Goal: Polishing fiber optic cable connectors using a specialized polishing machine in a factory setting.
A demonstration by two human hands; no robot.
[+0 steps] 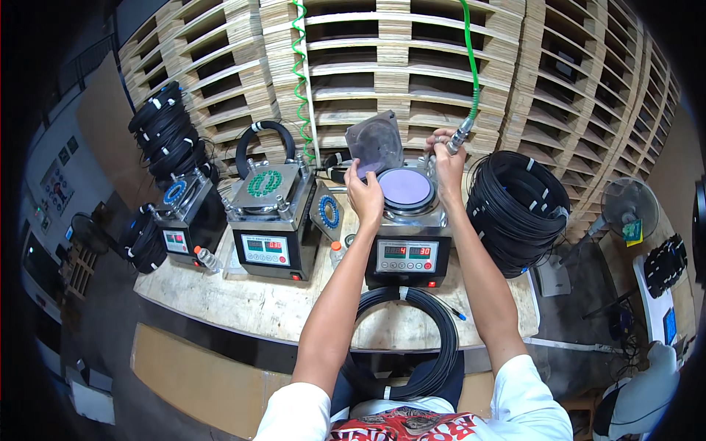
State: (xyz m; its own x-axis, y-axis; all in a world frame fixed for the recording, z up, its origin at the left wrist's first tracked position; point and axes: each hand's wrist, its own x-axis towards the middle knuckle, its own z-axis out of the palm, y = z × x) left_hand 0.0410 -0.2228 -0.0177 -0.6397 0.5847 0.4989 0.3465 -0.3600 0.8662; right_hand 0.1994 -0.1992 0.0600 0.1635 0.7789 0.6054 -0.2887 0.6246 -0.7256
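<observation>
My left hand (365, 195) pinches the lower edge of a tilted grey square plate (376, 136) with a round recess. Beside that hand, a round purple pad (405, 188) lies on top of a polishing machine (409, 257) with a lit red display. My right hand (446, 163) is closed round a metal air blow gun (458, 138), just right of the pad. A green air hose (471, 62) runs up from the gun. A coil of black cable (446, 323) leans from the table's front edge onto my lap.
Two similar machines (268, 228) (184, 228) stand to the left, with round connector fixtures on them. Small bottles (209, 259) with orange caps stand between. Large black cable coils (519, 213) are stacked at right and more (168, 136) at far left. Wooden pallets (412, 70) rise behind the table (243, 294).
</observation>
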